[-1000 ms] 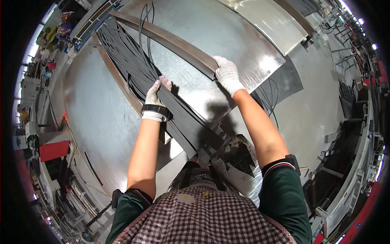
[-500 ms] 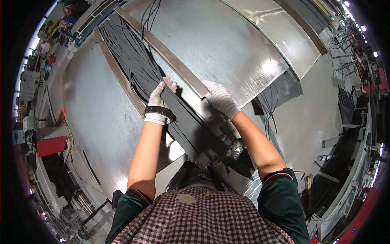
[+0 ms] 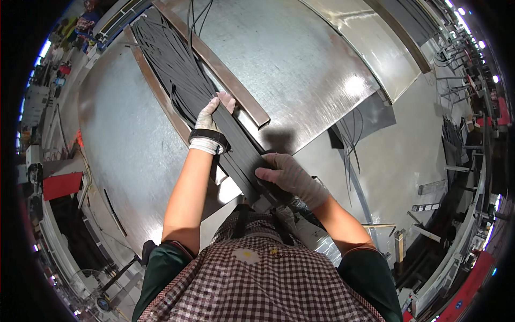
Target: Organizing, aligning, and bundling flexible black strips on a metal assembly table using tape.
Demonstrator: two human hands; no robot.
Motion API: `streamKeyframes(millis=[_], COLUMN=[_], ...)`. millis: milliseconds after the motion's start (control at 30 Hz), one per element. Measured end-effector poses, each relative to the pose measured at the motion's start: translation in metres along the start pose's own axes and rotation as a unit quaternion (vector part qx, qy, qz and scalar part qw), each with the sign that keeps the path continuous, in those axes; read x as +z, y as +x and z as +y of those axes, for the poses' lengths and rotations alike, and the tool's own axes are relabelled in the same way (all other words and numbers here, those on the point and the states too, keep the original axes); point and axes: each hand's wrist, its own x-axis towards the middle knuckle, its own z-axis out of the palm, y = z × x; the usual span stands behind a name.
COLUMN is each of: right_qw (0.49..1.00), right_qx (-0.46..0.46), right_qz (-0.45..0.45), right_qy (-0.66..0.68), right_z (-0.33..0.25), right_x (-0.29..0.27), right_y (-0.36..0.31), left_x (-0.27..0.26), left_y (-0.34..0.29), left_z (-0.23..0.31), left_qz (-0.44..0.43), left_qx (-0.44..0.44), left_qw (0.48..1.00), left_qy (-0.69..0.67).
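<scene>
A long bundle of thin dark grey strips (image 3: 236,145) slants from the far left toward my body, loosely fanned at its far end and packed close near me. My left hand (image 3: 213,114), in a pale glove with a black band at the wrist, is wrapped round the bundle about midway. By the strips' near end, at their right edge, is my gloved right hand (image 3: 292,177), its thumb and fingers apart. Its thumb lies over the edge of the strips; whether it presses on them I cannot tell. A brown metal bar (image 3: 230,80) runs along the bundle's right side.
Another brown bar (image 3: 155,86) flanks the bundle's left side. Both lie on a wide shiny metal table (image 3: 123,145). Thin black cords (image 3: 351,134) hang off its right edge. A fan (image 3: 94,287) stands low at the left, and a red panel (image 3: 63,185) is above it.
My right hand has let go of the brown bar's near end and come down toward me to the bundle's near end. My left hand keeps its hold on the strips.
</scene>
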Motion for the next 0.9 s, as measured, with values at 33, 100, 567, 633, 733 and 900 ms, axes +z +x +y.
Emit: streamKeyframes(millis=[33,100,567,633,733,900], right_qw=[0.999,1.000,0.990,0.986,0.973,0.966], right_qx=[0.027,0.010,0.128,0.157,0.224,0.248], right_qz=[-0.002,0.002,-0.046,-0.024,0.002,0.066], right_qy=[0.044,0.006,0.036,0.047,0.052,-0.010], right_z=[-0.004,-0.005,0.047,0.062,0.096,0.146], right_x=[0.002,0.002,-0.031,-0.033,-0.045,-0.055], right_y=[-0.006,-0.021,-0.247,-0.284,-0.339,-0.408], left_x=[-0.001,-0.003,0.013,0.019,0.006,0.005], left_y=[0.001,0.002,-0.009,-0.012,-0.002,0.002], left_z=[0.001,0.002,-0.005,-0.008,-0.001,-0.001], left_qz=[-0.005,0.001,0.030,0.056,0.020,-0.006], left_qx=[-0.016,-0.012,0.053,0.073,0.067,0.034], left_qw=[1.000,1.000,0.997,0.994,0.997,0.997], left_qy=[-0.014,-0.011,0.054,0.050,0.037,0.073])
